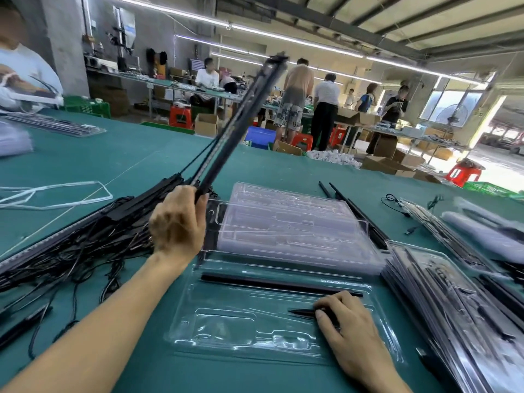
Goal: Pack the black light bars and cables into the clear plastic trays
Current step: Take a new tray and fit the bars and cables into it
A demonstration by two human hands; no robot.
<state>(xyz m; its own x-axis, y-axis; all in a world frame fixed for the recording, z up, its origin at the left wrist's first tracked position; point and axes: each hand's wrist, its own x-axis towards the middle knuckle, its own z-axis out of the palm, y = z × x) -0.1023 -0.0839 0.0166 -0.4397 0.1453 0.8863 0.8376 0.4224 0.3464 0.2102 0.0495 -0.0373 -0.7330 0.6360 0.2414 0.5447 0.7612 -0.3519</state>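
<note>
Left hand (177, 219) is gripping the lower end of a bundle of long black light bars (241, 117), fingers curled round it. The bundle is rising steeply away from the person, tilted towards the far edge, and thin black cables are running alongside it. Right hand (351, 330) is resting inside an open clear plastic tray (226, 327) at the near edge of the green tabletop (141, 154). Its fingers are curling over, and its thumb is pressing against, a thin black bar (300, 311) lying in a middle channel of the tray. The two hands are working well apart.

A single long black light bar (269, 283) is lying in the tray's far channel, parallel to the near edge. A stack of empty clear plastic trays (292, 222) is sitting just beyond the open tray, towards the tabletop's middle. A heap of black light bars and tangled black cables (85, 242) is spreading along the left side, just beside the left hand. A stack of filled clear trays (442, 293) is lying by the right edge, near the open tray.
</note>
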